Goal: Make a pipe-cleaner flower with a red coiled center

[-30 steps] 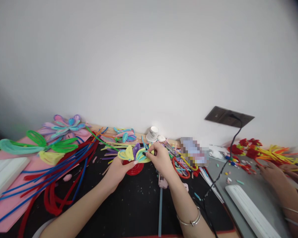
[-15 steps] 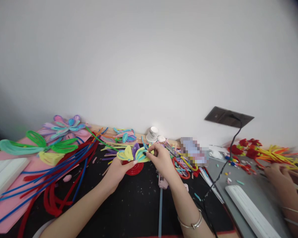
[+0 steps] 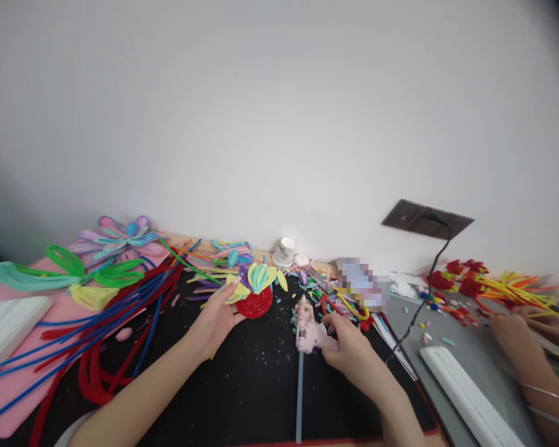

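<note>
Between the fingers of my left hand (image 3: 217, 320) is a pipe-cleaner flower (image 3: 259, 277) with yellow, teal and purple petals. A red coiled disc (image 3: 256, 304) lies just beneath and beside it on the black mat (image 3: 242, 385). My right hand (image 3: 347, 344) is closed round the handle of a pale pink glue gun (image 3: 309, 332), whose nozzle points toward the wall. A long grey-blue glue stick (image 3: 299, 397) sticks out of its back end toward me.
Blue and red pipe cleaners (image 3: 121, 316) and large flowers (image 3: 116, 239) fill the left. A paper cup (image 3: 285, 251) stands by the wall. A black cord (image 3: 417, 313) hangs at right, near another person's hands (image 3: 517, 332) and a white bar (image 3: 468, 397).
My right hand has let go of the flower petals, moved down to the right and taken hold of the glue gun. The flower is now held by my left hand alone.
</note>
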`<act>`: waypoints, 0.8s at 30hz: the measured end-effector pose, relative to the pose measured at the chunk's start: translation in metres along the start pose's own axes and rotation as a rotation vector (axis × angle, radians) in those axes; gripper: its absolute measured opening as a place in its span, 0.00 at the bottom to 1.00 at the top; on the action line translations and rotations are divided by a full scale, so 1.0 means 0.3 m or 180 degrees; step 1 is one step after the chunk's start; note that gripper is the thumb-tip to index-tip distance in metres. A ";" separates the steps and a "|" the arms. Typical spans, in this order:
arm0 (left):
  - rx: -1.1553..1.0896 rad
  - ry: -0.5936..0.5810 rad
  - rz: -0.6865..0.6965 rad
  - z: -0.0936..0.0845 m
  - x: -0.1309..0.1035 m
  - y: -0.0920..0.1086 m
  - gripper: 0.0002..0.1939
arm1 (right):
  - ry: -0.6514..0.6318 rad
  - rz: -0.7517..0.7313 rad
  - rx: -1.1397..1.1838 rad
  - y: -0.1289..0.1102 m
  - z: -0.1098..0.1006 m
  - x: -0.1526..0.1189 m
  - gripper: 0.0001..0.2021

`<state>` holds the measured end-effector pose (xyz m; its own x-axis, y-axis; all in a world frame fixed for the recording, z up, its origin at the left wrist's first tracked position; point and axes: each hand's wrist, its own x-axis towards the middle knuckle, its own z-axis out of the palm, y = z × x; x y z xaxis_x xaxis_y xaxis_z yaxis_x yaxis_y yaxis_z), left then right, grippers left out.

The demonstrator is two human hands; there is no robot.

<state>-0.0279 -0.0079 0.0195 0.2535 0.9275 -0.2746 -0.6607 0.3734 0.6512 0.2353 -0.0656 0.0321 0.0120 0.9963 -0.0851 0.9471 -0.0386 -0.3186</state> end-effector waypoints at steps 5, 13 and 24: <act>-0.0382 -0.0249 -0.0276 0.001 -0.003 0.020 0.24 | 0.0167 -0.0116 -0.0057 -0.028 0.043 0.008 0.24; 0.0140 -0.0304 -0.0343 -0.011 -0.002 0.003 0.23 | 0.0710 -0.0195 0.1181 -0.041 -0.066 0.013 0.16; 0.1247 -0.1077 0.0146 -0.015 -0.005 -0.034 0.27 | -0.0472 -0.0416 0.2157 -0.121 0.009 0.040 0.07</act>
<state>-0.0246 -0.0133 0.0100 0.4876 0.8722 -0.0377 -0.3789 0.2503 0.8910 0.2003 -0.0523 0.0400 -0.1778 0.9769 -0.1185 0.5289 -0.0067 -0.8486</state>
